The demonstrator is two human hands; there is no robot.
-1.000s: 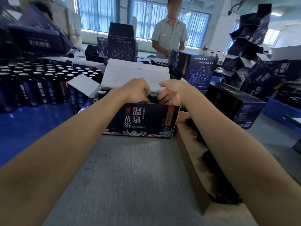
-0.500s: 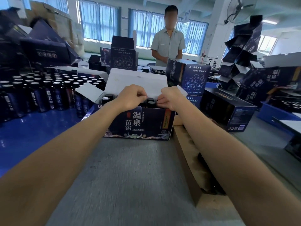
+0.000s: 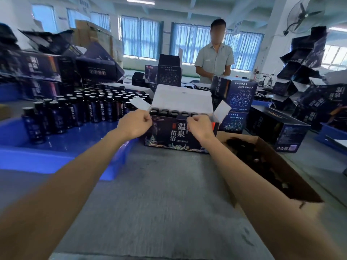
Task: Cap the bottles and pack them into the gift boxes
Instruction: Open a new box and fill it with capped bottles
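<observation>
Grey felt-like cover: lies over the table, worn and streaked, under both forearms.
Room: a workshop with blue-curtained windows along the far wall and a wall fan at upper right.
Blue tray: at left on the table, carrying many capped dark bottles in rows; too many and too blurred to count.
Left hand: fist closed, fingertips pinching the near top edge of the gift box at its left end.
Gift box: one open dark box at table centre, white lid flap upright, two side flaps out; about five bottle caps show in its near row.
Right hand: closed, pinching the same edge further right.
Brown carton: one, just right of the gift box, holding dark loose pieces.
Far side: one person standing behind stacked dark boxes.
</observation>
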